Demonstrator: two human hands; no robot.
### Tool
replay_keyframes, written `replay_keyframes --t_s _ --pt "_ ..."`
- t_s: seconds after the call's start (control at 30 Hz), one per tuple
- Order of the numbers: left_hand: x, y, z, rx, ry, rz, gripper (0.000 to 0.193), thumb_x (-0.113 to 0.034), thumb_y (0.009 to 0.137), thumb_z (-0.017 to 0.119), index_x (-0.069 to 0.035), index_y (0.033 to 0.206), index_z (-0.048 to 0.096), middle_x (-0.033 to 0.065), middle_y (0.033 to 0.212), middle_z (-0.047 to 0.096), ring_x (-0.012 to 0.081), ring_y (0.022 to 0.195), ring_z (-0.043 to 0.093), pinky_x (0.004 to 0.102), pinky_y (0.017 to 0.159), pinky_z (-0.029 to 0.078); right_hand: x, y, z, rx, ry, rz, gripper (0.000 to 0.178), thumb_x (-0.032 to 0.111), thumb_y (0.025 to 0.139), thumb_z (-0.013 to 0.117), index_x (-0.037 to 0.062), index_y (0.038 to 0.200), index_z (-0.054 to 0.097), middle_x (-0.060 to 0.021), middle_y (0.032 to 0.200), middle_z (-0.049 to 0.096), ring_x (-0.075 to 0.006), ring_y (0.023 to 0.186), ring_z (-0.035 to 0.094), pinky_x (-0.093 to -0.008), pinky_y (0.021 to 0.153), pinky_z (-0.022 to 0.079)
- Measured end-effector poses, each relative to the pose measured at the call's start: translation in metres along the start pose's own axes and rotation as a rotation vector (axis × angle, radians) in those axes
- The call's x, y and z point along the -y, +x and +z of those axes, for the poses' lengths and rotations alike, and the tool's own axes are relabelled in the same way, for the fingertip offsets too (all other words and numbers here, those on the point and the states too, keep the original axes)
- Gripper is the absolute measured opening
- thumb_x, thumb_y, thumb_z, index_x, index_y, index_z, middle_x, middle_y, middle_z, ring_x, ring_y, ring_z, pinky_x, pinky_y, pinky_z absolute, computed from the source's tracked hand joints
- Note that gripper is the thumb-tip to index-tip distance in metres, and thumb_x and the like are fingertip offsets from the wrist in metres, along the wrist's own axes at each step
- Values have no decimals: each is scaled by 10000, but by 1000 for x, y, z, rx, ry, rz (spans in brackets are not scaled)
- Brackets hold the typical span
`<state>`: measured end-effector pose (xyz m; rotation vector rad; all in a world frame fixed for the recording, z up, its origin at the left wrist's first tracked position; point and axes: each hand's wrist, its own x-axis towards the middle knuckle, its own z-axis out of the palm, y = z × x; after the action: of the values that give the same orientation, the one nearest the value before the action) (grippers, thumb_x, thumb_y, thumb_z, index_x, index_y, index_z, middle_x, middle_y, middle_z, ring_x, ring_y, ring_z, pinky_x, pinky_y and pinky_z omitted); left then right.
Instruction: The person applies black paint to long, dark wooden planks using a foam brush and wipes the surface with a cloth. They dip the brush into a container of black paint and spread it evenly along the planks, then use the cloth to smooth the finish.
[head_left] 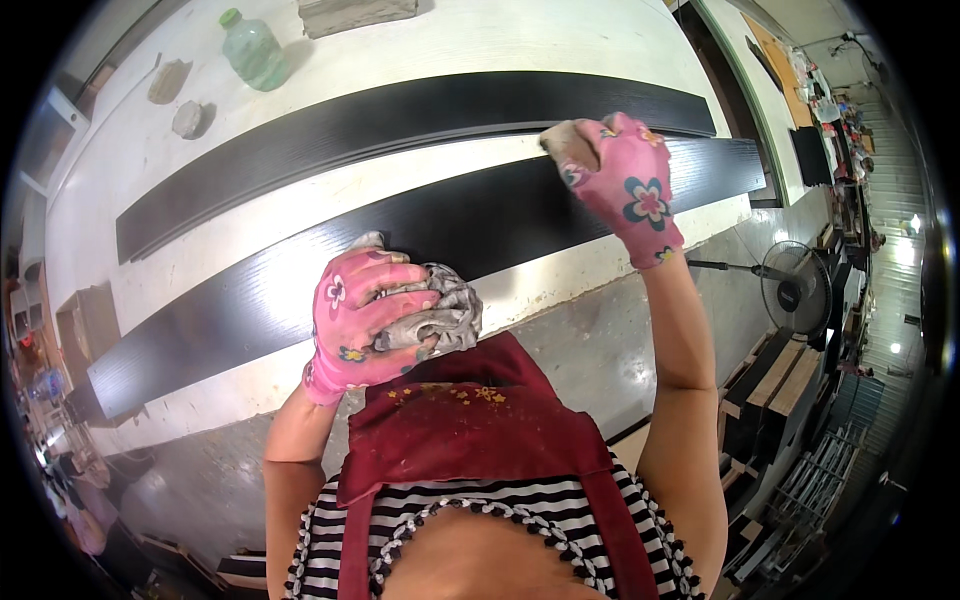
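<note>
A long black board (470, 222) with a fine grain lies across the white table in front of me. My left hand (362, 325), in a pink flowered glove, is closed around a crumpled grey patterned rag (445, 312) at the board's near edge. Over the right part of the same board is my right hand (618, 185), in a matching glove with a dirty greyish fingertip area. Its fingers are curled, and what they may hold is hidden. Behind lies another black board (420, 112), seemingly stacked on a similar one.
On the white table (480, 40) stand a greenish bottle (254, 52) with a green cap, a grey block (358, 14) and small lumps (188, 120). A black fan (797, 288) stands at right, near stacked boards (775, 385). Grey floor (580, 310) shows below the table edge.
</note>
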<state>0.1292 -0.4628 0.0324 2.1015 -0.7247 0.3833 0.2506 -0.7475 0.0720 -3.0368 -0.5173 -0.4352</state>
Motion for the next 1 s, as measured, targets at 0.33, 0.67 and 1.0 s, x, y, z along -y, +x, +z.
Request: replay_keyframes --t_s 0.33,0.67,1.0 --pt "1 -2 0 -5 -1 -1 366 -269 588 778 -162 934 721 14 1090 617 271 974 582 486 939 439 11 4 -5 86 -25 7 291 332 762 649 99 936 662 -95 926 591 -262 945 574 -385 822 426" --pt "4 -1 -1 -13 17 31 379 -274 579 764 -163 938 711 16 1078 626 269 954 598 471 908 447 10 7 -8 80 -39 -69 330 312 745 669 105 1002 673 -103 911 607 -281 896 598 -405 800 463" --pt "8 -1 -2 -2 -25 54 423 -277 549 743 -163 955 710 19 1081 628 265 973 594 448 878 451 -48 17 -29 325 419 -282 571 75 677 686 160 1235 602 -77 1119 560 -287 1080 506 -386 975 424"
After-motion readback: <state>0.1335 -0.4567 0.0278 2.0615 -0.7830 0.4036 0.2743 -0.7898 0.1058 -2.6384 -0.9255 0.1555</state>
